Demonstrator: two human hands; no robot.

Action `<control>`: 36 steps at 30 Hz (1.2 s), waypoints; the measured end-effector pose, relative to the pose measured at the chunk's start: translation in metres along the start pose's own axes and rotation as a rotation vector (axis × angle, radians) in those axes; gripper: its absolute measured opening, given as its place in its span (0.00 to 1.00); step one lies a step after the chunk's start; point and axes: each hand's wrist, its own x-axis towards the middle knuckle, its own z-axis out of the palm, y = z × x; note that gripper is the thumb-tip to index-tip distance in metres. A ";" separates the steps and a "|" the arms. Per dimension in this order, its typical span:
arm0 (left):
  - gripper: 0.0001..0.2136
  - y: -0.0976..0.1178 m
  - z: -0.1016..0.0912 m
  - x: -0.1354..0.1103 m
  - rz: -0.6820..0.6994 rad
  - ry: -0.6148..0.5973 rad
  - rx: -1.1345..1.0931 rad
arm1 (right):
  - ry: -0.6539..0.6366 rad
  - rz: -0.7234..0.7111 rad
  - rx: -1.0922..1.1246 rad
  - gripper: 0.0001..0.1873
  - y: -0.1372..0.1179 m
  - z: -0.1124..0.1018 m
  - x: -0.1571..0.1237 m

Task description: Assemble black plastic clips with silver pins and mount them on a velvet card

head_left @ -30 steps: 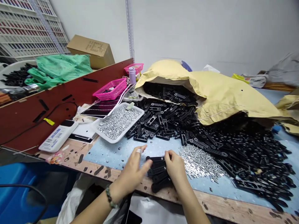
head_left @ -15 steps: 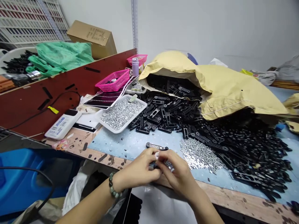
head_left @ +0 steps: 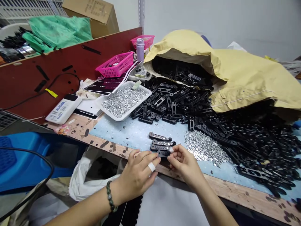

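Observation:
Several black bars with rows of silver fittings [head_left: 161,142] lie side by side on the pale blue mat [head_left: 131,133], close to the table's front edge. My right hand [head_left: 184,164] pinches the end of the lowest bar [head_left: 163,153] between thumb and finger. My left hand [head_left: 138,175] rests at the wooden edge, its fingertips beside that bar and holding nothing. White tape [head_left: 151,167] circles one left finger, and a beaded bracelet [head_left: 109,196] sits on the wrist. Loose silver screws [head_left: 204,146] lie just right of the bars, before a large heap of black links [head_left: 246,147].
A yellow paper sack [head_left: 246,78] spills black links. A white tray of silver parts [head_left: 123,102], pink baskets [head_left: 115,64] and a bottle [head_left: 140,50] stand behind. A red board [head_left: 47,78] runs along the left; a white plastic bag [head_left: 91,174] and blue bin [head_left: 30,160] sit below the table edge.
My hands have drawn apart from working together over a bar. Several finished-looking bars now lie in a neat row, and the view has tilted lower and shifted.

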 end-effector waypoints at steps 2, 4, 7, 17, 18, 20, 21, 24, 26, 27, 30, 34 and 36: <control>0.17 0.001 0.000 -0.007 0.013 -0.007 -0.006 | 0.007 0.020 -0.022 0.11 0.002 0.004 0.002; 0.17 0.002 0.002 -0.011 -0.004 -0.010 -0.010 | 0.025 0.018 -0.065 0.10 0.002 0.007 0.003; 0.17 0.001 0.004 -0.013 -0.018 -0.036 0.000 | 0.044 0.005 -0.169 0.08 0.000 0.008 0.005; 0.20 0.008 0.002 -0.003 -0.045 -0.114 -0.008 | 0.119 -0.187 -0.668 0.06 -0.002 0.009 0.005; 0.20 0.009 0.003 -0.002 -0.051 -0.108 0.001 | 0.142 -0.248 -0.730 0.08 0.000 0.009 0.003; 0.20 0.009 0.006 -0.003 -0.056 -0.094 0.011 | 0.235 -0.390 -0.859 0.10 0.004 0.007 -0.004; 0.20 0.009 0.007 -0.004 -0.052 -0.094 0.014 | 0.309 -0.471 -0.924 0.12 0.006 0.007 -0.008; 0.21 0.006 0.011 -0.008 -0.032 -0.089 0.017 | 0.421 -0.766 -1.058 0.15 0.017 0.006 -0.021; 0.21 0.005 0.013 -0.009 -0.030 -0.081 0.022 | 0.334 -0.895 -1.093 0.16 0.025 0.007 -0.027; 0.21 0.006 0.014 -0.008 -0.035 -0.077 0.025 | 0.298 -0.911 -1.113 0.17 0.029 0.008 -0.030; 0.22 0.010 0.010 -0.006 -0.060 -0.062 0.021 | 0.390 -0.840 -1.166 0.17 0.034 0.007 -0.037; 0.25 0.016 -0.003 -0.035 -0.135 -0.059 -0.155 | 0.502 -0.881 -0.996 0.15 0.039 0.007 -0.058; 0.22 0.015 -0.004 -0.066 -0.346 -0.035 -0.309 | 0.401 -0.874 -0.835 0.15 0.048 0.014 -0.074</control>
